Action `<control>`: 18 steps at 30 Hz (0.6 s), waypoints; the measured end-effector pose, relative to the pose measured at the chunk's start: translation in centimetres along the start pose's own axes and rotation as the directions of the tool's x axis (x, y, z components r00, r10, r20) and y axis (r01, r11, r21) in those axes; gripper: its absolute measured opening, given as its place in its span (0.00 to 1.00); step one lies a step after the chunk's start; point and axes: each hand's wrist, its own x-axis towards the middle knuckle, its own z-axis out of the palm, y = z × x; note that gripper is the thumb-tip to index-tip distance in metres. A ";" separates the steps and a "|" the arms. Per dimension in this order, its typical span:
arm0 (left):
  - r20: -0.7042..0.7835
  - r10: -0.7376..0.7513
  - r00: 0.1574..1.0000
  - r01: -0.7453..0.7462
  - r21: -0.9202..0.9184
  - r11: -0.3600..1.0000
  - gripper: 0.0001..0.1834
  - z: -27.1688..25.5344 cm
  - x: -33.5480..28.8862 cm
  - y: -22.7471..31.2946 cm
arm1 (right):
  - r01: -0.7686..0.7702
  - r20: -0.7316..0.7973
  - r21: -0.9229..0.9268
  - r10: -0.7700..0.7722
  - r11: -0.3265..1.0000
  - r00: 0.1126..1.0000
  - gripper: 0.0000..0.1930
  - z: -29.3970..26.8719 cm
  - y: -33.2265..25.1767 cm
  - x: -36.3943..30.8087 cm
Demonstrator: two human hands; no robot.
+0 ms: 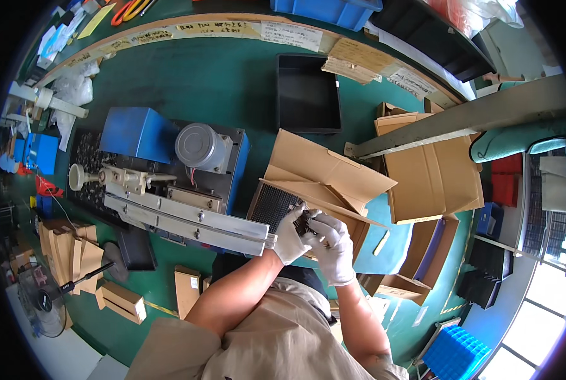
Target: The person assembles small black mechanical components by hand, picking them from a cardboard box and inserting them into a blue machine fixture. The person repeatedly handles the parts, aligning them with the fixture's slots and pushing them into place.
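White gloves cover both hands, which meet at the near edge of an open cardboard box (330, 166). Between them is a cluster of small dark parts (304, 223), too fine to name. My left hand (288, 239) curls round the cluster from the left, and my right hand (332, 250) has its fingers bent onto it from the right. Inside the box, a dark gridded layer of small pieces (271, 208) lies just beyond my left hand. The ends of two long metal rails (194, 223) of a bench machine reach close to my left wrist.
On the machine stand a blue housing (134, 133) and a round grey motor (199, 147). A black tray (308, 95) lies farther back on the green bench. Right of the box are more cardboard (432, 180) and a slanting metal beam (460, 114). A fan (45, 299) stands at the lower left.
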 end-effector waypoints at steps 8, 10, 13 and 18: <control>-0.174 -0.003 0.985 0.011 0.041 0.999 0.14 2.2 -1.0 0.5 | -0.155 -0.038 -0.091 0.152 0.984 0.988 0.14 -1.0 0.8 -0.8; -0.190 0.011 0.982 -0.003 0.043 0.999 0.14 2.2 -1.3 0.6 | -0.031 -0.007 -0.289 0.030 0.957 1.000 0.17 -0.6 -0.6 0.0; -0.258 0.022 0.966 -0.005 0.067 0.998 0.14 3.9 -2.1 0.3 | -0.060 0.026 -0.297 0.071 0.953 0.997 0.16 0.8 -0.6 -0.5; -0.264 -0.030 0.964 0.047 0.059 0.997 0.16 4.5 -3.5 1.2 | -0.135 -0.021 -0.232 0.134 0.963 0.991 0.12 1.1 -1.8 -0.9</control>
